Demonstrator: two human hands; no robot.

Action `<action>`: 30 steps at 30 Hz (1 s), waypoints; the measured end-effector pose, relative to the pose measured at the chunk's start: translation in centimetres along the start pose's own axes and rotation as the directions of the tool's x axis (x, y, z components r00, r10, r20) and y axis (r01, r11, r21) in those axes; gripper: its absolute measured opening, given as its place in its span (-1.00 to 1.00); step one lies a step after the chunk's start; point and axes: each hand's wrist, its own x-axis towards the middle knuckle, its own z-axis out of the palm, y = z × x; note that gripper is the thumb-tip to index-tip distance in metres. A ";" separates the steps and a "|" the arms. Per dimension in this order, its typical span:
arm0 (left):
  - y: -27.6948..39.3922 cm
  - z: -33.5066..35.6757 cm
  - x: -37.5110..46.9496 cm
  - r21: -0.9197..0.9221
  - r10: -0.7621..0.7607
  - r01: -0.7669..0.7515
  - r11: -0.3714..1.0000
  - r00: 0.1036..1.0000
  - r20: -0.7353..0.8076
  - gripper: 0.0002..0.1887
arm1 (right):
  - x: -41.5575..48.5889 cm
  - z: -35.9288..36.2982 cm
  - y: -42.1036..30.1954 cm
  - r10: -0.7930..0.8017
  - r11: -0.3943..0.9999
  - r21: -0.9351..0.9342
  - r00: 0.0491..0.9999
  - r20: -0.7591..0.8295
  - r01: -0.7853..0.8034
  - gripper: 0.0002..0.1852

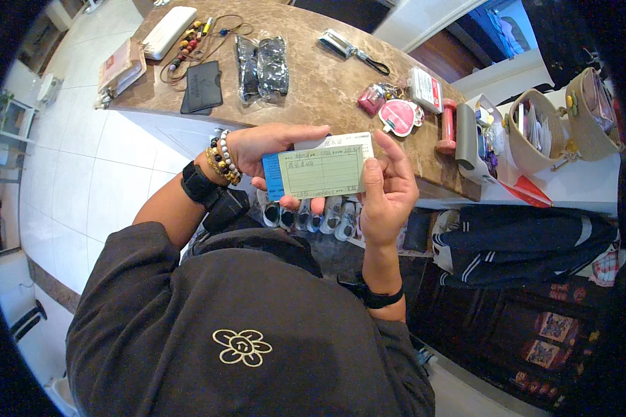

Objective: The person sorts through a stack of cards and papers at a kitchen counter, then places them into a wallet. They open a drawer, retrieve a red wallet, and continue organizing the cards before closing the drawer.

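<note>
Before me, just off the edge of a brown marble countertop (313,68), both hands hold a small stack of papers. A green paper slip (321,174) with handwriting lies on top, a white printed card (344,139) shows behind its upper edge, and a blue card (274,177) sticks out at its left. My left hand (261,151), with beaded bracelets at the wrist, supports the stack from the left, its thumb along the top and fingertips under the lower edge. My right hand (388,187) pinches the right end of the green slip, thumb in front.
The countertop holds black card holders (203,86), plastic-wrapped black items (262,68), a beaded cord (188,44), a white case (169,32), a metal clip with a strap (352,50), a pink pouch (398,115) and a pink roller-shaped object (447,126). Woven baskets (537,130) stand right; shoes (313,216) sit below.
</note>
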 end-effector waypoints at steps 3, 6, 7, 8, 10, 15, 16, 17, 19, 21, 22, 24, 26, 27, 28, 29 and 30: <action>-0.1 0.1 -0.1 -0.004 -0.005 0.005 1.000 0.999 -0.039 -0.21 | 0.0 0.0 0.3 0.023 1.000 0.012 1.000 0.014 -0.024 -0.64; -0.2 0.0 -0.1 -0.017 0.003 -0.003 1.000 1.000 -0.018 -0.22 | -0.1 0.1 0.5 0.008 0.999 0.032 1.000 0.029 -0.009 -0.65; -0.3 0.0 -0.2 -0.030 -0.002 0.002 1.000 1.000 -0.011 -0.23 | -0.1 0.1 0.5 0.003 0.999 0.038 0.999 0.032 -0.004 -0.65; -0.3 -0.1 -0.2 -0.064 -0.002 0.003 0.998 1.000 0.013 -0.23 | -0.2 0.0 0.5 0.013 0.998 0.062 0.999 0.042 -0.016 -0.65; -0.4 -0.2 -0.2 -0.080 0.003 0.000 0.997 0.999 0.039 -0.24 | -0.3 0.0 0.3 0.053 0.994 0.097 0.997 0.054 -0.059 -0.64; -0.3 -0.4 -0.4 -0.110 0.015 0.001 0.994 0.990 0.144 -0.28 | -0.6 -0.1 -0.1 0.100 0.989 0.100 0.991 0.085 -0.108 -0.68; -0.3 -0.4 -0.4 -0.104 0.018 -0.003 0.995 0.990 0.143 -0.28 | -0.6 -0.1 -0.1 0.089 0.991 0.096 0.992 0.089 -0.098 -0.69; -0.3 -0.4 -0.5 -0.097 0.022 -0.007 0.995 0.988 0.150 -0.28 | -0.6 -0.1 0.0 0.091 0.990 0.102 0.992 0.087 -0.100 -0.69; -0.4 -0.4 -0.5 -0.087 0.013 -0.001 0.996 0.990 0.139 -0.29 | -0.6 0.0 0.1 0.097 0.987 0.118 0.992 0.085 -0.107 -0.70; -0.4 -0.5 -0.5 -0.075 0.012 -0.001 0.997 0.989 0.145 -0.29 | -0.7 0.0 0.2 0.094 0.989 0.105 0.992 0.079 -0.102 -0.69; -0.4 -0.6 -0.5 -0.069 0.015 -0.005 0.998 0.990 0.143 -0.29 | -0.7 0.1 0.3 0.094 0.989 0.108 0.992 0.078 -0.102 -0.69; -0.4 -0.6 -0.6 -0.057 0.018 -0.010 0.998 0.990 0.140 -0.29 | -0.7 0.1 0.4 0.088 0.988 0.119 0.992 0.087 -0.098 -0.69; -0.4 -0.7 -0.6 -0.048 0.015 -0.008 0.999 0.990 0.141 -0.29 | -0.7 0.1 0.4 0.091 0.986 0.130 0.992 0.089 -0.102 -0.69; -0.3 -0.7 -0.6 -0.040 0.017 -0.012 0.999 0.990 0.139 -0.29 | -0.7 0.1 0.5 0.096 0.986 0.132 0.992 0.086 -0.106 -0.69; -0.3 -0.7 -0.6 -0.048 0.014 -0.007 0.999 0.989 0.144 -0.29 | -0.7 0.1 0.5 0.100 0.985 0.134 0.991 0.084 -0.111 -0.70; -0.3 -0.7 -0.6 -0.052 0.014 -0.006 0.999 0.989 0.146 -0.28 | -0.7 0.1 0.5 0.093 0.986 0.131 0.992 0.087 -0.104 -0.69; -0.3 -0.7 -0.6 -0.056 0.014 -0.006 0.998 0.989 0.149 -0.28 | -0.6 0.1 0.5 0.085 0.987 0.127 0.992 0.090 -0.096 -0.69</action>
